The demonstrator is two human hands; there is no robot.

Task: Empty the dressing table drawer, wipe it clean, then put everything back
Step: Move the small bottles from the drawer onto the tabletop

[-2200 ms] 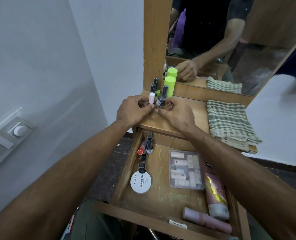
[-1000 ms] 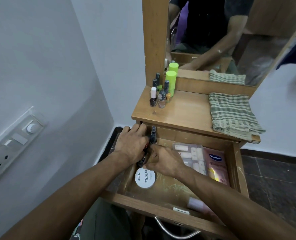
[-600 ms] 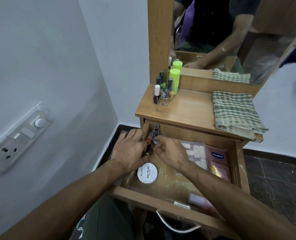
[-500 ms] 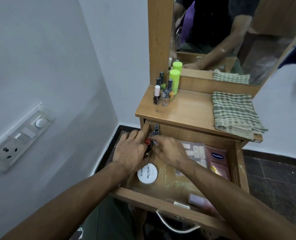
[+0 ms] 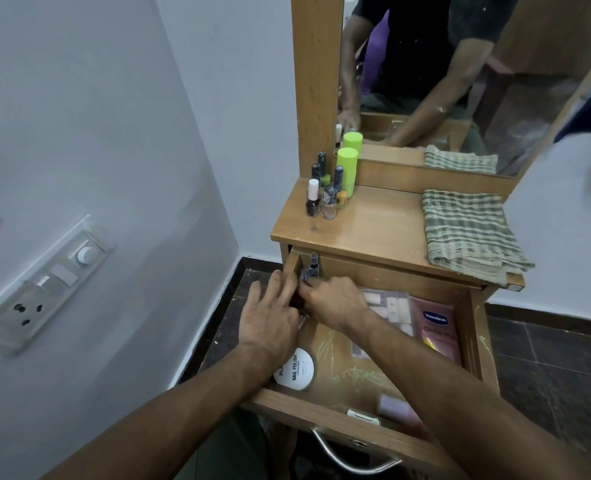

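The dressing table drawer (image 5: pixel 325 415) is pulled open. My left hand (image 5: pixel 273 318) and my right hand (image 5: pixel 335 299) meet in its back left corner. My right thumb and forefinger pinch the base of an upright dark nail polish bottle (image 5: pixel 313 267). My left hand lies palm down over something dark red, which its fingers hide. Also in the drawer are a white round nail polish remover tub (image 5: pixel 296 368), a clear packet of pale pads (image 5: pixel 389 308), a pink Vaseline tube (image 5: pixel 437 329) and a pink tube (image 5: pixel 396 408) at the front.
On the table top (image 5: pixel 373 226) several nail polish bottles (image 5: pixel 321 202) and a lime green cylinder (image 5: pixel 346 168) stand at the back left. A folded checked cloth (image 5: pixel 470 230) lies at the right. A switchboard (image 5: pixel 44 282) is on the left wall.
Both hands left the bottles on the table top and came down into the drawer's back left corner. The red-capped bottle seen between them a moment ago is now covered.
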